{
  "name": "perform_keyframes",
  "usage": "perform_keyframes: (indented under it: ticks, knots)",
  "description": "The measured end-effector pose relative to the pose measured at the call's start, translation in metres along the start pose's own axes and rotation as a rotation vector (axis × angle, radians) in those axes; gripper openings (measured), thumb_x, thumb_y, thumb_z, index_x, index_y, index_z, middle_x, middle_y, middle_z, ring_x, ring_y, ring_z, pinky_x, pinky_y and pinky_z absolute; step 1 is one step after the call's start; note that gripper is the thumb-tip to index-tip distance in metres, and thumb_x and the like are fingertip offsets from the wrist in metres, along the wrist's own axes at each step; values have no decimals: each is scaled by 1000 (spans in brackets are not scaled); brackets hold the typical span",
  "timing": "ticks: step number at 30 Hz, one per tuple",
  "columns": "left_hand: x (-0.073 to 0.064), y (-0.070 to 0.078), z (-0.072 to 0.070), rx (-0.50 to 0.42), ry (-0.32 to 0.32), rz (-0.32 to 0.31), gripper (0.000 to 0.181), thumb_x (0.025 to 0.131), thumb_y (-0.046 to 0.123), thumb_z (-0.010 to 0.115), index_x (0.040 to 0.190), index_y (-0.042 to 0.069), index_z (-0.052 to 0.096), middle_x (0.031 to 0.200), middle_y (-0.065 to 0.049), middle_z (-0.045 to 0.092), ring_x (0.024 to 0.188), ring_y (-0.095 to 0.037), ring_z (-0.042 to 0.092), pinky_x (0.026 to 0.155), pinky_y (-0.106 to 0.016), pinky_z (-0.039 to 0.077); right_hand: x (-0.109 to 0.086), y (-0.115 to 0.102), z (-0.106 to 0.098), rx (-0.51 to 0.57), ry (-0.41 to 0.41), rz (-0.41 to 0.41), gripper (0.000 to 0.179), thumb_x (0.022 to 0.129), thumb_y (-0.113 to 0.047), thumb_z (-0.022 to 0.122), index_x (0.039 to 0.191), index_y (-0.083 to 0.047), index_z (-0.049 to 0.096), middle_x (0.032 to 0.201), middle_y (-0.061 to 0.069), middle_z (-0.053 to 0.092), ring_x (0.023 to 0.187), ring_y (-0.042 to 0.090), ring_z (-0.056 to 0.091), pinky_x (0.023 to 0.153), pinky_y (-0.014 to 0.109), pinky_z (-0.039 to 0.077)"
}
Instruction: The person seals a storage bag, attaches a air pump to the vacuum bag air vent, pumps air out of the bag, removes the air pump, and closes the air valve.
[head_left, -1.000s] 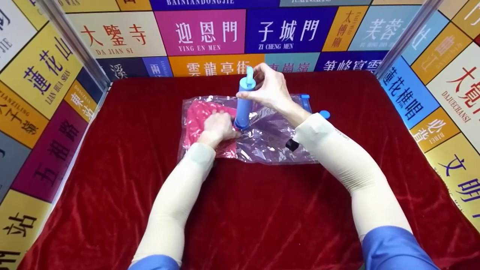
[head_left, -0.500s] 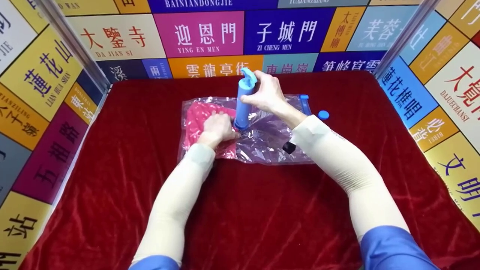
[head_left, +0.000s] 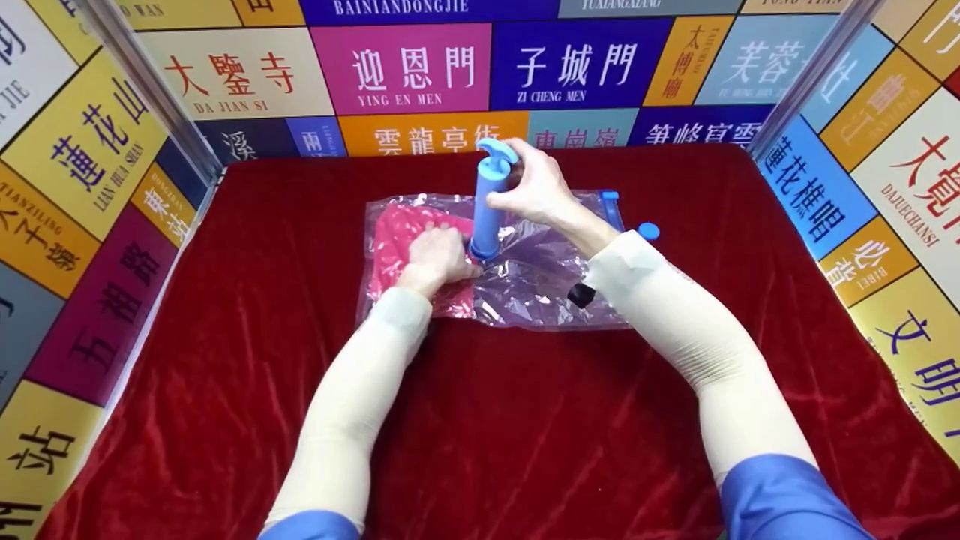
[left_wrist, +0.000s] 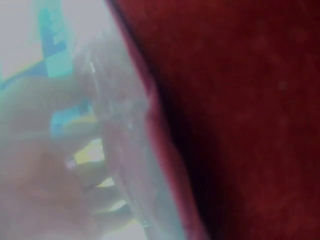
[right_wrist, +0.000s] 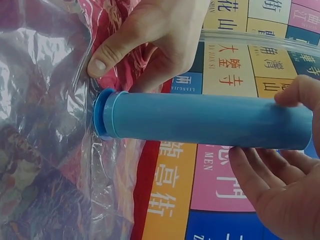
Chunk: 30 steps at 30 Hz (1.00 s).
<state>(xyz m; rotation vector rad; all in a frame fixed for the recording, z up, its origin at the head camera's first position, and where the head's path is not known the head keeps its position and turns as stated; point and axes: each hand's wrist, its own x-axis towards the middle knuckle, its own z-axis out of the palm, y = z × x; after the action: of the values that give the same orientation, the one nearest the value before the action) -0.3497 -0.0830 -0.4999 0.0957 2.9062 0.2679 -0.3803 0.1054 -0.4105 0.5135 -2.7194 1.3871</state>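
Observation:
A clear plastic vacuum bag (head_left: 540, 296) lies flat on the cloth, with folded pink fabric (head_left: 391, 236) inside its left half. Upright on the bag stands a blue hand pump (head_left: 487, 214), its foot at the bag's valve area. My left hand (head_left: 437, 253) presses on the bag over the pink fabric, its thumb beside the pump's foot. My right hand (head_left: 536, 184) holds the upper barrel, thumb on one side and fingers on the other, in the right wrist view. The left wrist view is hazy; fingers (left_wrist: 95, 175) show faintly.
A blue sealing clip (head_left: 611, 210) lies at the bag's right end. Beside it is a round blue cap (head_left: 648, 231). Dark red velvet (head_left: 525, 435) covers the table. Printed panels (head_left: 405, 67) enclose the back and sides.
The pump's handle has turned, so its curved grip now shows broadside. My right thumb has drawn back from across the barrel to its right side. My left hand stays in place.

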Motion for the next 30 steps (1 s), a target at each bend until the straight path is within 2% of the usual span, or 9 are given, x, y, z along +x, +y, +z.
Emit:
perform_keyframes:
  ticks: [2,4,7,9,16,21,26,30]
  knots:
    - [0,0,0,4,-5,-1,74,90,60,89,143,12,72,135,-16,73,122,-35,71,102,-49,66,-1,1,0,2,23,-4,74,78,-27,96,145,-18,65,126,8,82,109,24,81,98,39,65]
    - [0,0,-1,11,-10,-2,74,90,61,89,143,11,71,137,-16,72,123,-35,71,102,-49,66,-2,1,1,-10,60,-12,77,76,-38,102,140,-19,65,122,5,81,106,21,78,95,36,64]
    - [1,-1,0,13,-8,-1,75,90,61,88,144,12,71,139,-16,71,125,-35,70,102,-50,66,-4,0,5,-33,110,-14,75,73,-49,105,129,-17,66,118,3,80,105,17,74,96,34,61]
    - [1,-1,1,12,-3,0,75,90,61,88,144,13,71,140,-16,71,126,-36,69,103,-51,66,-4,0,8,-29,124,-13,73,74,-51,105,125,-16,66,118,4,80,106,17,74,97,34,61]
    - [2,-2,1,18,4,13,74,90,62,88,143,12,72,138,-16,73,127,-36,70,104,-51,66,-4,2,11,41,115,-12,59,80,-36,102,122,-13,66,123,8,86,111,23,84,98,37,67]
    - [2,-2,0,38,-1,12,77,90,63,87,147,13,70,144,-16,69,134,-36,66,106,-52,65,-2,3,11,84,83,-27,52,84,-24,96,127,-12,69,120,12,87,106,25,85,95,37,68]
    - [1,-2,1,29,0,18,75,91,62,88,148,15,70,142,-16,69,131,-36,67,104,-51,65,-1,5,11,116,61,-27,56,86,-15,90,139,-16,71,121,13,86,102,18,81,92,30,65]
    - [1,-1,1,15,0,15,73,91,60,89,145,15,71,137,-15,72,126,-35,69,102,-50,65,0,5,12,152,50,-40,57,86,-8,84,141,-17,71,121,13,85,99,13,77,89,26,61]
